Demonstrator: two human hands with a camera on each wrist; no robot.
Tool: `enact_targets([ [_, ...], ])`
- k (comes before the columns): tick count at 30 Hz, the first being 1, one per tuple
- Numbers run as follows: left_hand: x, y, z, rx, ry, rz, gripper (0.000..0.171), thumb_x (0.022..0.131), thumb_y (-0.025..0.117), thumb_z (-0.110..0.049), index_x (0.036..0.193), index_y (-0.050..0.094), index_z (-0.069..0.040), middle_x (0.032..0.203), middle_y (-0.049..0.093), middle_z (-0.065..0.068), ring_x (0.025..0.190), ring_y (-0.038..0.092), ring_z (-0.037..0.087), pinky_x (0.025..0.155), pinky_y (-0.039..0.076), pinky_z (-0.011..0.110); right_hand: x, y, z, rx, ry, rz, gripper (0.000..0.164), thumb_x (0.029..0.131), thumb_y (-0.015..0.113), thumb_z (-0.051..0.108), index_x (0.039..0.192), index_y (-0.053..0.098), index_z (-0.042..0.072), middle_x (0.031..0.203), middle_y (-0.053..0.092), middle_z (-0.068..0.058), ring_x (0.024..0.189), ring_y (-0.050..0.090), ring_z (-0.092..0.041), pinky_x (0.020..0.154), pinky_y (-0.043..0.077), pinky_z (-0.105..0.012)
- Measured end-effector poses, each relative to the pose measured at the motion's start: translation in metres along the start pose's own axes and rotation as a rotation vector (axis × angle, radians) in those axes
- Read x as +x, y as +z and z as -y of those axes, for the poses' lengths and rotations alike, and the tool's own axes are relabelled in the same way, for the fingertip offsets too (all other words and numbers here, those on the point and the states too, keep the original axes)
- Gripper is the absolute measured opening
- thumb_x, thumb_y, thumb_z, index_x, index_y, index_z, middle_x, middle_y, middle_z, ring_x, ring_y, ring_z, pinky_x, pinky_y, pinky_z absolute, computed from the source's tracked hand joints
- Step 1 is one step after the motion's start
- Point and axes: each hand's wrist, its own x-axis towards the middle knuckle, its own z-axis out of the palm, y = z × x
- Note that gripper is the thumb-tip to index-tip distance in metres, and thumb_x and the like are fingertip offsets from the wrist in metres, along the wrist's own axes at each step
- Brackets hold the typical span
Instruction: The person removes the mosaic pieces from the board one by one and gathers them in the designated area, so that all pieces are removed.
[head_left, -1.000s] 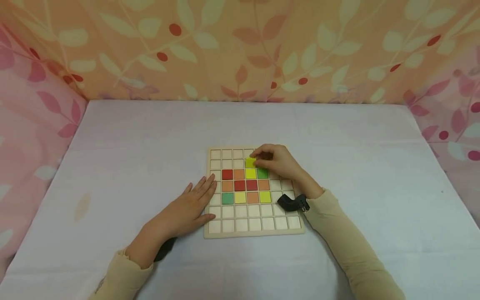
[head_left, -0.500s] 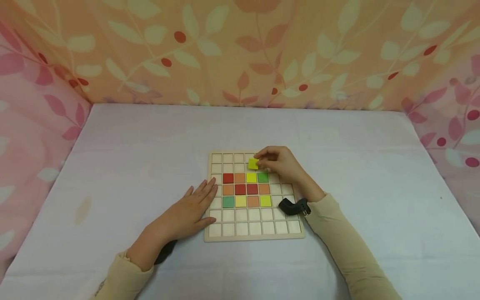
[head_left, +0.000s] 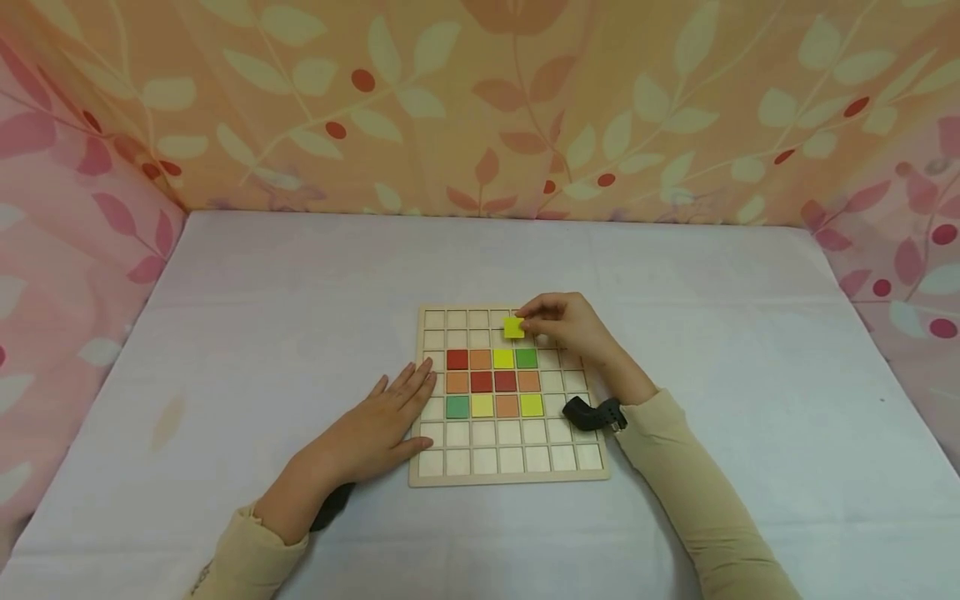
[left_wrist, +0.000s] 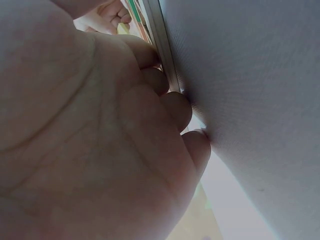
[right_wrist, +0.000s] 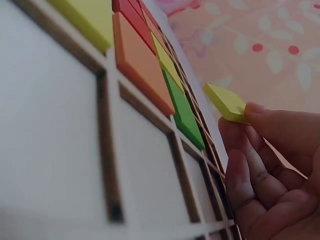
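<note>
My right hand (head_left: 566, 327) pinches a yellow square tile (head_left: 513, 327) between thumb and fingers, over the upper part of a wooden grid board (head_left: 510, 480). In the right wrist view the yellow tile (right_wrist: 226, 103) stands clear of the board, held by one corner. Three rows of colored tiles fill the board's middle: red (head_left: 457, 359), orange, yellow and green (head_left: 527, 357) on top, orange and red below, then teal (head_left: 457, 407), yellow and orange. My left hand (head_left: 378, 429) lies with fingers extended along the board's left edge, fingertips on its rim.
A white cloth (head_left: 300, 292) covers the table around the board. Floral fabric (head_left: 420, 125) rises behind and at both sides. A black wrist device (head_left: 592, 414) on the right arm overhangs the board's right side.
The yellow tile was by the cell above the top row's yellow tile; my right hand has lifted it and shifted slightly right. The left hand keeps its place. The head view has tilted slightly.
</note>
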Motion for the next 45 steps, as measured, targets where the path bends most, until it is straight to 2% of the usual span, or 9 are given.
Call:
enact_targets([
  [4,0.0,0.001,0.0,-0.001,-0.003,0.004,0.076,0.095,0.055,-0.037,0.149,0.017,0.002,0.157,0.003,0.014,0.143,0.006,0.031,0.111,0.014,0.054,-0.003,-0.002,-0.004,0.009,0.033,-0.008,0.017,0.088,0.065,0.003,0.102,0.067,-0.006,0.084,0.068,-0.018,0.073,0.063,-0.025,0.058,0.044,-0.024],
  [6,0.0,0.002,-0.001,-0.004,-0.006,0.006,0.076,0.095,0.055,-0.036,0.149,0.017,0.002,0.157,0.004,0.014,0.143,0.006,0.031,0.11,0.014,0.055,-0.002,-0.004,-0.015,0.031,0.034,-0.011,0.017,0.087,0.066,0.004,0.101,0.067,-0.006,0.083,0.068,-0.014,0.072,0.063,-0.019,0.062,0.047,-0.024],
  [11,0.0,0.004,-0.002,-0.013,-0.009,0.012,0.076,0.094,0.056,-0.036,0.149,0.018,0.002,0.157,0.005,0.015,0.143,0.007,0.032,0.11,0.014,0.055,-0.006,-0.006,-0.02,0.047,0.04,-0.019,0.018,0.086,0.067,0.002,0.101,0.067,-0.008,0.087,0.069,-0.013,0.073,0.064,-0.015,0.065,0.048,-0.024],
  [16,0.0,0.005,-0.002,-0.016,-0.016,0.015,0.077,0.094,0.056,-0.035,0.149,0.018,0.002,0.157,0.005,0.014,0.143,0.007,0.032,0.11,0.014,0.055,-0.009,-0.01,-0.02,0.041,0.034,-0.032,0.019,0.085,0.068,0.002,0.101,0.067,-0.008,0.091,0.07,-0.014,0.075,0.064,-0.014,0.068,0.05,-0.023],
  [23,0.001,0.004,-0.002,-0.015,-0.011,0.01,0.077,0.094,0.056,-0.035,0.148,0.018,0.003,0.157,0.005,0.014,0.143,0.006,0.032,0.11,0.014,0.055,-0.013,-0.018,-0.021,0.041,0.058,-0.059,0.019,0.085,0.068,0.003,0.101,0.067,-0.008,0.089,0.07,-0.013,0.073,0.065,-0.016,0.065,0.05,-0.024],
  [29,-0.001,0.004,-0.002,-0.014,-0.01,0.002,0.076,0.094,0.056,-0.033,0.149,0.017,0.003,0.157,0.005,0.015,0.143,0.006,0.032,0.11,0.014,0.055,-0.014,-0.028,-0.022,0.024,0.056,-0.066,0.019,0.086,0.068,0.004,0.101,0.067,-0.007,0.089,0.071,-0.011,0.076,0.066,-0.016,0.073,0.05,-0.023],
  [35,-0.001,0.005,0.0,-0.011,-0.009,-0.009,0.075,0.095,0.056,-0.033,0.149,0.017,0.002,0.157,0.005,0.014,0.143,0.006,0.031,0.11,0.014,0.055,-0.014,-0.037,-0.024,0.039,0.039,-0.065,0.02,0.085,0.068,0.002,0.102,0.067,-0.01,0.085,0.07,-0.009,0.073,0.065,-0.017,0.068,0.051,-0.026],
  [45,0.003,0.003,0.001,0.015,-0.001,-0.021,0.076,0.094,0.056,-0.035,0.149,0.017,0.001,0.157,0.004,0.013,0.143,0.006,0.03,0.11,0.014,0.054,-0.017,-0.047,-0.025,0.04,0.034,-0.094,0.023,0.086,0.068,0.002,0.103,0.066,-0.012,0.088,0.07,-0.003,0.077,0.063,-0.011,0.071,0.05,-0.023],
])
